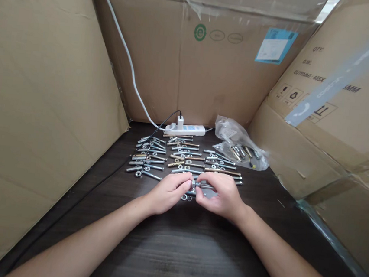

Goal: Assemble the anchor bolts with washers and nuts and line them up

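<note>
My left hand (169, 191) and my right hand (220, 195) meet over the dark table (176, 251), both pinching one metal bolt (199, 185) held level between them. My left fingertips close on its left end, where a nut or washer sits; my right fingers grip the shaft. A few loose washers (188, 197) lie on the table just under my hands. Beyond my hands lie rows of several bolts with washers (182, 158).
A white power strip (185, 130) with a plugged charger and cables lies at the back. A clear plastic bag (239, 148) holding more hardware sits back right. Cardboard boxes (44, 99) wall in the table on the left, back and right.
</note>
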Tool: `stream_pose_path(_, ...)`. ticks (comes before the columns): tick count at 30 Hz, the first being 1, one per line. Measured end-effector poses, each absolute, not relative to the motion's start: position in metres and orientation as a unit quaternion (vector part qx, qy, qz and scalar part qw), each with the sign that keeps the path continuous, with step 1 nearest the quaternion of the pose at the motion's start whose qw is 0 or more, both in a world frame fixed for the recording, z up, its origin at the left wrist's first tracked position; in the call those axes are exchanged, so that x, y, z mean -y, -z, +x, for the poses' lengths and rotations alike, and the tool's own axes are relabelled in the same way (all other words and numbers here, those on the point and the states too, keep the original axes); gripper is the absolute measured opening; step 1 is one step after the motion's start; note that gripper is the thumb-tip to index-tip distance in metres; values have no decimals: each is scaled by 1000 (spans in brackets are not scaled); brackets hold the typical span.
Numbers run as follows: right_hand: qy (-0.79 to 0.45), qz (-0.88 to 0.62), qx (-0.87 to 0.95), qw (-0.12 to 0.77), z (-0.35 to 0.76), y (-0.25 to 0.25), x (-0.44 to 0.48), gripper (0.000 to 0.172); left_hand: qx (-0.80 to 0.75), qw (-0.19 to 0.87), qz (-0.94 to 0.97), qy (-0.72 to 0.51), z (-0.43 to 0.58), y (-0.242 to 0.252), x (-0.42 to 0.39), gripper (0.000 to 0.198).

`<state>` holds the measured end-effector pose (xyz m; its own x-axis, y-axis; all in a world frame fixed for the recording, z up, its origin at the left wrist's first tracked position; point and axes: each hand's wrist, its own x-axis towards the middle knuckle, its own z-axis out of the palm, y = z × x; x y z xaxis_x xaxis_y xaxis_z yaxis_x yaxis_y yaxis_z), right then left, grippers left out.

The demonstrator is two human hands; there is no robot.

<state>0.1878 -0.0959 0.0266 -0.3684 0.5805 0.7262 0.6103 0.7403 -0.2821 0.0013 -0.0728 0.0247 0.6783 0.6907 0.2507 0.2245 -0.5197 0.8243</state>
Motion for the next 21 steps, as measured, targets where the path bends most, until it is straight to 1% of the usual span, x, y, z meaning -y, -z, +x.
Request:
stream_pose_path(4, 13, -361, 827, 431, 188, -25, 96, 12, -289, 401, 804, -330, 1, -24, 75, 16)
stream_pose_path(8, 11, -360, 826, 434, 188, -24, 96, 13, -278, 386, 799, -367, 1, -25, 77, 13)
stream_pose_path(16, 9, -355, 828, 433, 188, -25, 95, 13, -274, 391, 805, -352, 1, -25, 75, 13)
stream_pose_path(21, 11, -351, 828, 436, 188, -26, 96, 14, -279, 402, 812, -318, 1, -28, 76, 19)
